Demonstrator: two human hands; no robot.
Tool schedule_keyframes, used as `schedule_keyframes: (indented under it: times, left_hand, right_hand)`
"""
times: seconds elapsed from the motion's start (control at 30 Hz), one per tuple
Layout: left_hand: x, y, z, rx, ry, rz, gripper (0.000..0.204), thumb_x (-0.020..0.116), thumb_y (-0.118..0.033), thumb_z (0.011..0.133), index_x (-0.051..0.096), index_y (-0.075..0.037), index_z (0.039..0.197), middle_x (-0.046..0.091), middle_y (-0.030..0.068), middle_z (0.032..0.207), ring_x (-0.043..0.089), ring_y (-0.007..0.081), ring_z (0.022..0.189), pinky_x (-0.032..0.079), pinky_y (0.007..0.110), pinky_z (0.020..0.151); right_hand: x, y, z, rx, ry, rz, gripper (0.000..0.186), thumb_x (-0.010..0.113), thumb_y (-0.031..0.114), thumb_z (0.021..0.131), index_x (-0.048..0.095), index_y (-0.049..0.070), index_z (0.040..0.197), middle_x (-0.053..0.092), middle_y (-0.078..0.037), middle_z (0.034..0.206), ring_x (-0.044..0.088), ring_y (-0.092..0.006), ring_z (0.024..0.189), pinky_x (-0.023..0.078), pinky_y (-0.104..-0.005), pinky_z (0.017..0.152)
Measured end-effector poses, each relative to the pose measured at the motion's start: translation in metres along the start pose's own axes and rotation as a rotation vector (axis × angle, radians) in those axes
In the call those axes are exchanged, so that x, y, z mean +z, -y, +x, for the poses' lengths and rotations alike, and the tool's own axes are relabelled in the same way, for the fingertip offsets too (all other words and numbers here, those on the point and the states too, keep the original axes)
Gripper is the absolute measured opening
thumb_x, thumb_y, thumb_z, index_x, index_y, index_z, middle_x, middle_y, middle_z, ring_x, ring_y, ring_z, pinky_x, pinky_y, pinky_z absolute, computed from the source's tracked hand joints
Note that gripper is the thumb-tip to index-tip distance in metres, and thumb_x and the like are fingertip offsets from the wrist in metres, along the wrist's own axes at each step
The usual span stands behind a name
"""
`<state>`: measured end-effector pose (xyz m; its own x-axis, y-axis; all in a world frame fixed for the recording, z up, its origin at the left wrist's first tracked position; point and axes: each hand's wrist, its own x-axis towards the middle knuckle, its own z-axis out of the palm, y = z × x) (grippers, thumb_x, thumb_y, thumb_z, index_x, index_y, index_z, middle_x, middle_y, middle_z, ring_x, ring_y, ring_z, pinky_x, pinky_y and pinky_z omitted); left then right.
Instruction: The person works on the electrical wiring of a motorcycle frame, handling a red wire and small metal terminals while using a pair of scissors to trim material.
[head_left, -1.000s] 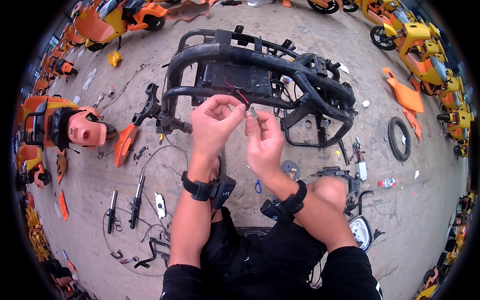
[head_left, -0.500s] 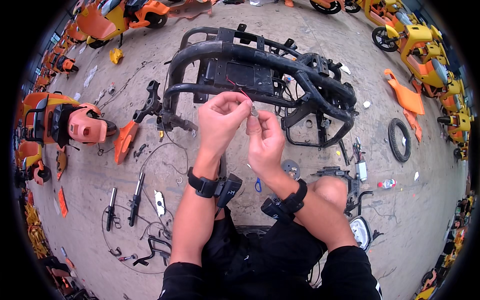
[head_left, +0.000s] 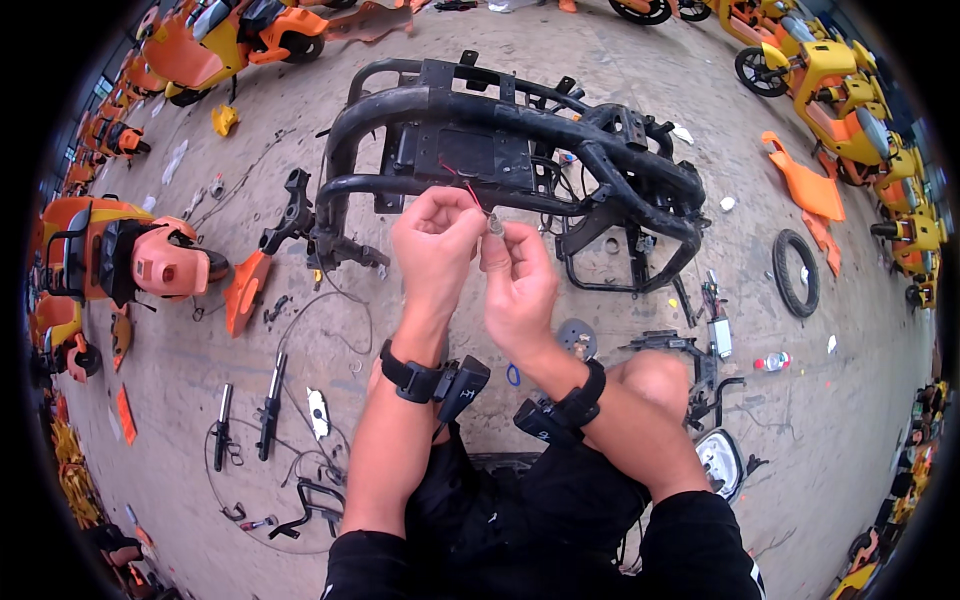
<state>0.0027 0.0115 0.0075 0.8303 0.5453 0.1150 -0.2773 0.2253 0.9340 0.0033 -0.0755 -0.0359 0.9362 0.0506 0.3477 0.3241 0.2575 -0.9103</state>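
My left hand (head_left: 435, 240) is closed in a pinch on a thin red wire (head_left: 472, 192), whose free end sticks up past the fingertips. Opposite it, my right hand (head_left: 522, 283) pinches a small greyish, partly see-through piece (head_left: 495, 226) between thumb and forefinger. It looks like a small connector, but its exact kind is too small to make out. The two sets of fingertips nearly meet around it. Just beyond both hands lies a black scooter frame (head_left: 480, 108) on its side on the floor, with cables among its tubes.
To the left are an orange panel (head_left: 246, 290), a black fork bracket (head_left: 288, 212) and two shock absorbers (head_left: 270, 405). A tyre (head_left: 797, 273), a bottle (head_left: 773, 362) and a silver box with wires (head_left: 720, 336) lie on the right. Parked orange and yellow scooters (head_left: 835, 90) line the sides.
Both hands keep their pinches and have shifted slightly left and down in the picture. The fingertips have turned a little around the small piece. The view itself has moved slightly.
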Motion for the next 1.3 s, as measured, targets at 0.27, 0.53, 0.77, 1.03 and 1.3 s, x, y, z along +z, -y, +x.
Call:
schedule_keyframes:
  times: [0.27, 0.53, 0.77, 1.03, 1.3]
  left_hand:
    - [-0.019, -0.009, 0.003, 0.001, 0.069, 0.039, 0.011, 0.075, -0.002, 0.089, 0.071, 0.002, 0.098, 0.06, -0.0069, 0.068, 0.046, -0.0015, 0.056, 0.03, 0.018, 0.049]
    - [-0.012, -0.013, -0.001, -0.105, 0.119, 0.121, 0.018, 0.078, -0.006, 0.088, 0.075, 0.003, 0.102, 0.063, -0.0059, 0.07, 0.048, -0.0018, 0.056, 0.03, 0.017, 0.048]
    - [-0.007, -0.007, 0.0, -0.232, 0.096, -0.134, 0.01, 0.075, -0.006, 0.09, 0.074, 0.001, 0.097, 0.065, -0.0035, 0.073, 0.05, 0.0003, 0.056, 0.032, 0.017, 0.048]
    - [0.005, -0.002, -0.004, -0.138, 0.02, -0.13, 0.004, 0.07, 0.0, 0.087, 0.071, 0.0, 0.091, 0.066, -0.0016, 0.073, 0.054, 0.0025, 0.057, 0.037, 0.019, 0.048]
    - [0.002, 0.0, -0.005, -0.072, -0.022, -0.028, 0.006, 0.069, 0.001, 0.086, 0.07, 0.001, 0.092, 0.067, -0.0001, 0.072, 0.055, 0.0026, 0.057, 0.038, 0.019, 0.048]
  right_hand:
    - [-0.003, 0.007, 0.005, 0.051, 0.031, 0.008, 0.019, 0.063, 0.017, 0.103, 0.061, -0.001, 0.107, 0.062, -0.002, 0.081, 0.051, -0.0063, 0.069, 0.042, -0.0244, 0.059]
    - [-0.003, 0.011, 0.002, 0.051, 0.028, -0.004, 0.019, 0.063, 0.017, 0.103, 0.062, -0.001, 0.108, 0.065, -0.003, 0.083, 0.055, -0.0065, 0.072, 0.044, -0.0239, 0.061]
    - [-0.001, 0.012, 0.002, 0.06, 0.026, 0.052, 0.018, 0.062, 0.016, 0.103, 0.061, -0.002, 0.108, 0.065, -0.004, 0.083, 0.058, -0.0071, 0.074, 0.048, -0.0237, 0.064]
    - [-0.003, 0.008, 0.004, 0.06, 0.012, 0.046, 0.017, 0.062, 0.015, 0.103, 0.06, -0.002, 0.107, 0.066, -0.005, 0.084, 0.06, -0.0078, 0.074, 0.049, -0.0244, 0.064]
    - [-0.002, 0.01, 0.004, 0.036, 0.011, -0.011, 0.017, 0.062, 0.015, 0.103, 0.061, -0.001, 0.107, 0.066, -0.005, 0.083, 0.057, -0.0074, 0.073, 0.047, -0.0247, 0.063]
